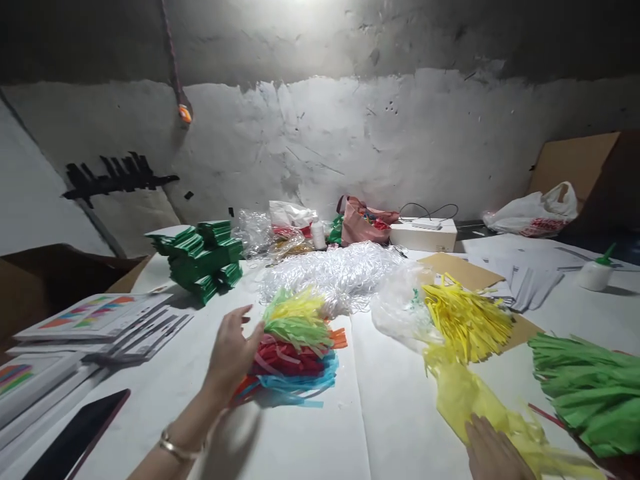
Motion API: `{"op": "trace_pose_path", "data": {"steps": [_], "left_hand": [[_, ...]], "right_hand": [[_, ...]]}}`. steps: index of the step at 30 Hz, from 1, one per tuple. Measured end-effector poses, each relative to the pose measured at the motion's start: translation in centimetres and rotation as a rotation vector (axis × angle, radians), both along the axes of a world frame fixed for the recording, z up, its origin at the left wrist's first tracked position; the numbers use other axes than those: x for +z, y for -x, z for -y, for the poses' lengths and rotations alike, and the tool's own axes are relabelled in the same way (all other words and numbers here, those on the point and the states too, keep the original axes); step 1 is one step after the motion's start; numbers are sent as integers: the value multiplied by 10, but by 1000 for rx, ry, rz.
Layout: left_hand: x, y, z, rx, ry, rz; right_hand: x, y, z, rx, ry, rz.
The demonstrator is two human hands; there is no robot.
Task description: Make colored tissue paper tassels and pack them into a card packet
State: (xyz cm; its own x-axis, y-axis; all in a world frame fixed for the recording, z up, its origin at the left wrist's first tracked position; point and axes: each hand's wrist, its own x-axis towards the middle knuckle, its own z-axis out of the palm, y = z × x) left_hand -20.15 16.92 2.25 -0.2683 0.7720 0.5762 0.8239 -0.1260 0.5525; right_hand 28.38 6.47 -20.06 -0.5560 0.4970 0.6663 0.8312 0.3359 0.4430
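Observation:
My left hand [231, 352] rests with spread fingers against the left side of a heap of fringed tissue paper [296, 347] in green, yellow, red, orange and blue layers. My right hand [493, 455] lies flat at the bottom edge on a long yellow fringed tissue strip [467, 393]. That strip runs up to a bunch of yellow paper strips [467, 319]. Neither hand grips anything that I can see.
Green fringed paper [590, 393] lies at the right. A pile of clear plastic bags [335, 270] sits behind the heap, stacked green paper bundles [203, 257] at back left. Printed sheets [100, 320] and a dark phone [75, 437] lie at left. A glue bottle [597, 270] stands at far right.

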Motion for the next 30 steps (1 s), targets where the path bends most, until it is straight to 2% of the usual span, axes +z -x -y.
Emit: {"op": "trace_pose_path", "data": {"steps": [2,4,6,8,9,11,14,18,21,23,25,27,30], "left_hand": [[-13,-48,20,-224,-7,-92],[-28,-101,44,-503,11,-195],[-45,-152,67,-819,-72,-425],[-65,-195,84,-1075,-127,-595],[-75,-212,89,-1135,-153,-638],[-92,-236,94,-1147,-192,-647],[-107,-253,93,-1107,-201,-603],[-103,-257,96,-1130,-190,-575],[-93,-255,101,-1236,-141,-481],[-84,-251,101,-1289,-30,-344],[-73,-247,96,-1264,114,-253],[-60,-246,87,-1238,211,-295],[-43,-256,73,-1325,304,-439]], "right_hand": [[17,16,9,-34,74,-158],[37,37,20,-47,107,-356],[60,54,29,59,52,-497],[83,62,37,190,134,-445],[93,61,42,242,182,-423],[108,56,52,280,243,-417],[113,47,64,225,228,-439],[103,52,69,111,119,-523],[103,58,68,82,74,-594],[108,57,67,85,84,-599],[112,54,67,123,97,-543],[113,52,68,182,111,-477],[109,55,70,252,115,-434]]}}
